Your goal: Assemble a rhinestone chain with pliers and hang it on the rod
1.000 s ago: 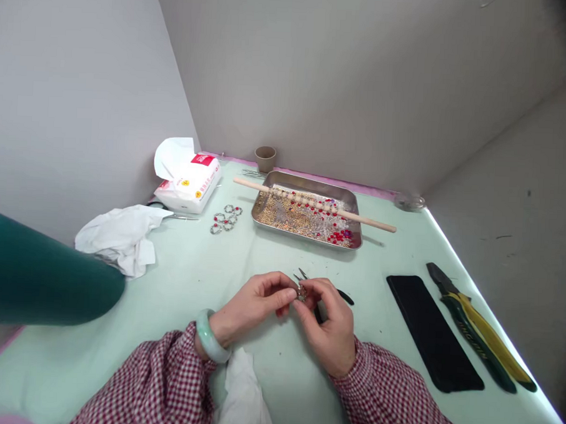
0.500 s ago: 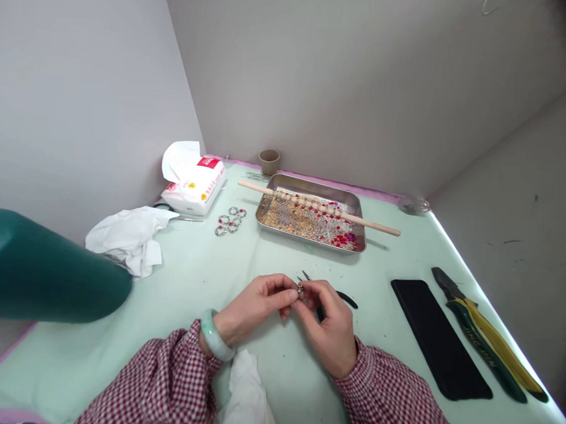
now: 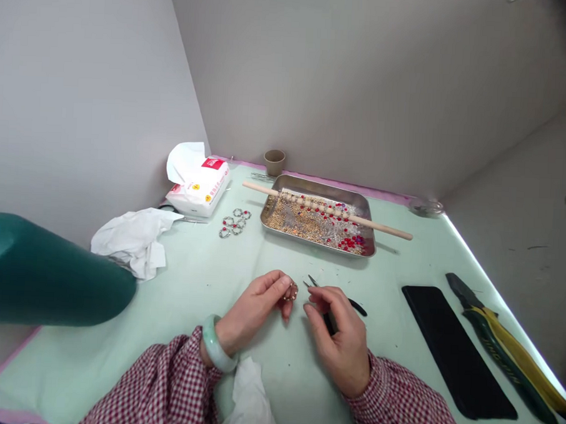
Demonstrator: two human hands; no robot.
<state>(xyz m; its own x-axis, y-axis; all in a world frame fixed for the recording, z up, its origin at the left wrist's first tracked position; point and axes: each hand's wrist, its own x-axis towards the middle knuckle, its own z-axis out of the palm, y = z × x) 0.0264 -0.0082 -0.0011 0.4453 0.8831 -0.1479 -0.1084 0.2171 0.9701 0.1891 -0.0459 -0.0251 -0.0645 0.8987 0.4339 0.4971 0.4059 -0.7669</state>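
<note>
Drawing back from the beaded ring before the tray, the right hand grips pliers, leaving the left hand pinching it alone.

Tray at rear centre of table, with a rod laid across it that overhangs both ends. Cup behind tray's left corner. Left of tray a ring cluster, with the tissue pack behind it and a crumpled cloth nearer, further left. Near centre, left hand and right hand side by side, just apart. Flat mat to their right, pliers beyond it by the table's right edge.
</note>
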